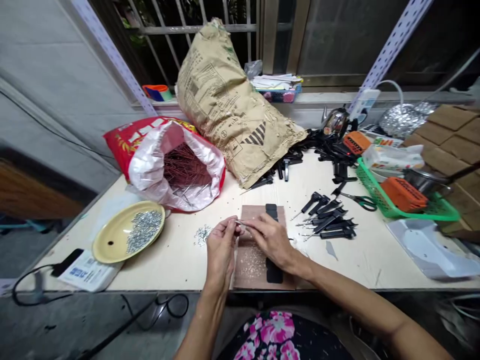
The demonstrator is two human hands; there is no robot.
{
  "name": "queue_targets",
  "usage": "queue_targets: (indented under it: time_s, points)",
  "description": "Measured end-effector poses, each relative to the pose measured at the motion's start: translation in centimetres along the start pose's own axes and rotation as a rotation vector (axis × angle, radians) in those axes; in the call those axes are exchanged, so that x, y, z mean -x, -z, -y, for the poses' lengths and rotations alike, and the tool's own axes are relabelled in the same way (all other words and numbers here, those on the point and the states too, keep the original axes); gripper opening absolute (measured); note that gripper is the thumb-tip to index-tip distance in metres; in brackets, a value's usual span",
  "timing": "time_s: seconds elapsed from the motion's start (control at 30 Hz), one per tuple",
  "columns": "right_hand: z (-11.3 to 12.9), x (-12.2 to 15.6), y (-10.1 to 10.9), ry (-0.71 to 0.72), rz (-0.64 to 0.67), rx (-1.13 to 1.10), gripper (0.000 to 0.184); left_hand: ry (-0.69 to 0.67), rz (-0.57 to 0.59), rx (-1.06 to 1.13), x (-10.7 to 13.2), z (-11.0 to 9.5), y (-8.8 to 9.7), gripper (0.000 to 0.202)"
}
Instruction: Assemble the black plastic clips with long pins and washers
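My left hand (221, 247) and my right hand (270, 241) meet above a brown board (251, 282). The fingers of my right hand pinch a thin metal rod (240, 222), its end reaching the fingertips of my left hand. My left hand is closed in a pinch too; what lies in it is too small to make out. Beside my left hand is a small pile of shiny metal bits (202, 235). To the right of my right hand lie several black plastic handles (330, 217) with thin metal shafts.
A yellow dish (107, 230) of small metal parts stands left, before a red sack (123, 142) of thin reddish rods. A big paper sack (228, 107) leans at the back, near piled black parts (337, 160). Scissors (362, 201) and a green basket (446, 214) are right.
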State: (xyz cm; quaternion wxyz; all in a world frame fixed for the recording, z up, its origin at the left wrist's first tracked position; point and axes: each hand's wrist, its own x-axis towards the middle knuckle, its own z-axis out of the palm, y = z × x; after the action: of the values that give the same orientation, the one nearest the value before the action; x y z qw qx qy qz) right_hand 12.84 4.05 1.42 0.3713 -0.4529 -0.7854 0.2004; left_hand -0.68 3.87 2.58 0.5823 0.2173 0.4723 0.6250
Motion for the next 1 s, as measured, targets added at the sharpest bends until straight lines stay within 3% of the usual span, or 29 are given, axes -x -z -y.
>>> queue_targets:
  time_s: [0.43, 0.6, 0.8, 1.0]
  points:
    - [0.7, 0.3, 1.0, 0.042, 0.05, 0.242, 0.029, -0.004, 0.002, 0.048, 1.0, -0.3, 0.2, 0.034]
    - [0.8, 0.5, 1.3, 0.025, 0.047, 0.304, 0.026, -0.055, 0.014, -0.055, 0.7, 0.1, 0.6, 0.029]
    - [0.4, 0.8, 1.3, 0.004, -0.002, 0.349, 0.018, 0.017, 0.069, -0.163, -0.1, 0.9, 1.2, 0.037]
    - [-0.1, 1.0, 1.0, 0.017, -0.021, 0.49, 0.02, -0.086, 0.086, -0.321, -0.1, 1.7, 1.3, 0.033]
